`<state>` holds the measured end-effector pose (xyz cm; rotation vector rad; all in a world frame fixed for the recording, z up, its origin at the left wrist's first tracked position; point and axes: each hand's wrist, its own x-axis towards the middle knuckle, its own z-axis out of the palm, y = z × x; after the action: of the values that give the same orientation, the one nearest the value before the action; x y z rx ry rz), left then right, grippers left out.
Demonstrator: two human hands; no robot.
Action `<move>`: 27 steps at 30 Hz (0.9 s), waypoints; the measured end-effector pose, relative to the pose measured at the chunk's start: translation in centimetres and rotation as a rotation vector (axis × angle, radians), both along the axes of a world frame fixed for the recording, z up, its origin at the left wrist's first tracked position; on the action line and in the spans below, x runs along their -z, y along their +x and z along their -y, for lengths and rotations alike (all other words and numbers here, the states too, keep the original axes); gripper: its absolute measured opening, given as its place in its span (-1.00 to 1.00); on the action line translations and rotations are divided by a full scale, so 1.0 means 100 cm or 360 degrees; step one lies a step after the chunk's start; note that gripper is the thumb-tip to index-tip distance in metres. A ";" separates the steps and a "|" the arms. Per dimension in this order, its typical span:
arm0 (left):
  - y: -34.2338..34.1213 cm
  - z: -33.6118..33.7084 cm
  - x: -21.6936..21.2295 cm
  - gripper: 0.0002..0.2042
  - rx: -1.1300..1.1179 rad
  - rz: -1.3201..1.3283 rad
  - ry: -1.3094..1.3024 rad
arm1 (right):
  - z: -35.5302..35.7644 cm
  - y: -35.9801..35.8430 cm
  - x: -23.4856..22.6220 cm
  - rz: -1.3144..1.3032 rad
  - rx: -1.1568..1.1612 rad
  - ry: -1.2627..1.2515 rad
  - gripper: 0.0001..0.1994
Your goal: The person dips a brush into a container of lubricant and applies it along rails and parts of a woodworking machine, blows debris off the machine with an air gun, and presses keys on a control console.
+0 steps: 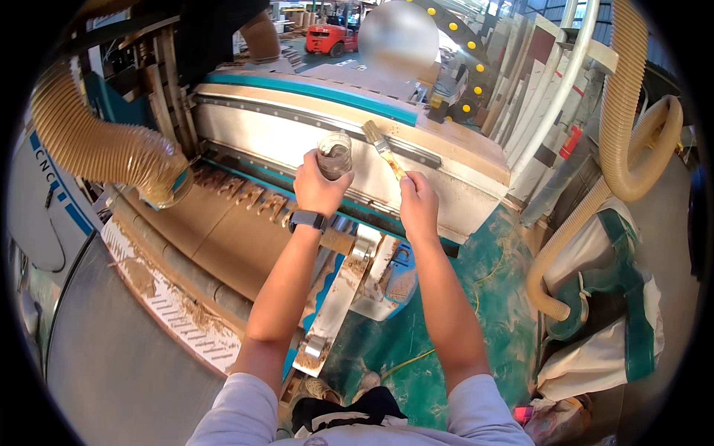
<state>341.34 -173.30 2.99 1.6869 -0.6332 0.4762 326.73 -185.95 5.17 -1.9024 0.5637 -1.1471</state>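
Left hand (318, 186) raised over machine, fingers (312, 162) wrapped tight round small clear glass jar (335, 154), jar upright, mouth up, contents murky, hard to tell. Dark smartwatch (307, 220) on left wrist. Right hand (418, 202) just beside, fingers closed on wooden handle of paintbrush (383, 147), bristles up and tilted toward jar, tip near jar rim but apart. Both held in air in front of long pale gantry beam (297, 137) with teal top edge and metal rail along its face. Below hands: brown board bed (223, 230) dusted with sawdust, row of tool bits (242, 192) along its back edge. Ribbed tan dust hose (89, 145) curving in from left, mouth just above bed. Second tan hose (625, 97) at right, running down to white-and-green dust bag (617, 312). Metal bracket arm (342, 290) sticking out toward the person below the forearms. Green floor (416, 334) scuffed, yellow cord across it. Grey panel (111, 357) lower left. Red forklift (331, 36) far back. Light grey sleeves at lower edge.
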 end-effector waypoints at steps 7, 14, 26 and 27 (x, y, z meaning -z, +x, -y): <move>0.028 -0.039 0.050 -0.41 0.0152 -0.0074 -0.0132 | 0.008 -0.035 0.015 -0.0169 0.0466 -0.0470 -0.80; 0.036 -0.132 0.097 -0.49 -0.0074 -0.0283 -0.0045 | -0.007 0.069 -0.025 -0.0395 0.0402 -0.1041 -0.83; 0.026 -0.296 0.165 -0.39 -0.0982 -0.0387 0.0284 | -0.167 0.447 -0.103 -0.0708 -0.0192 -0.1492 -0.67; 0.023 -0.305 0.174 -0.38 -0.1077 -0.0379 0.0305 | -0.177 0.462 -0.107 -0.0642 -0.0241 -0.1515 -0.67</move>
<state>343.67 -142.85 -14.40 2.0927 0.0897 0.6874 372.91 -168.22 15.92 -2.9682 0.0362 -1.0083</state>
